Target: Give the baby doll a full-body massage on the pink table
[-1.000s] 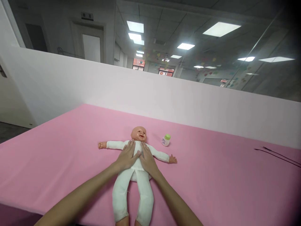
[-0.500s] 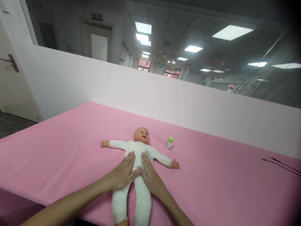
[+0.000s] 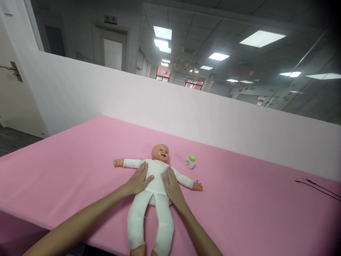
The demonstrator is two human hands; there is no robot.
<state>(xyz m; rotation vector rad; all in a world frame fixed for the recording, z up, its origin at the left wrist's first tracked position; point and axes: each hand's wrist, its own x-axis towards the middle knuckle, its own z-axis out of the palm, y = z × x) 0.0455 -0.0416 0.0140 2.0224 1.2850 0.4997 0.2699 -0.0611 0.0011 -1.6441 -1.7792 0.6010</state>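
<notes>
A baby doll with a white cloth body lies on its back, head away from me, arms spread out to the sides. My left hand rests flat along the left side of its torso, fingertips close to the armpit and thumb out over the belly. Along the right side of the torso lies my right hand, open too, its fingers reaching up near the doll's shoulder. Both palms touch the cloth, and neither hand grips anything. The doll's feet run off the bottom of the view.
A small clear jar with a green lid stands right of the doll's head. The pink-covered table meets a white low wall with glass above. Thin dark cords lie at the far right. A door is at left.
Both hands have slid up and apart, from the middle of the doll's belly to the sides of its chest. The thumbs, close together before, are now separated. The jar has stayed in place.
</notes>
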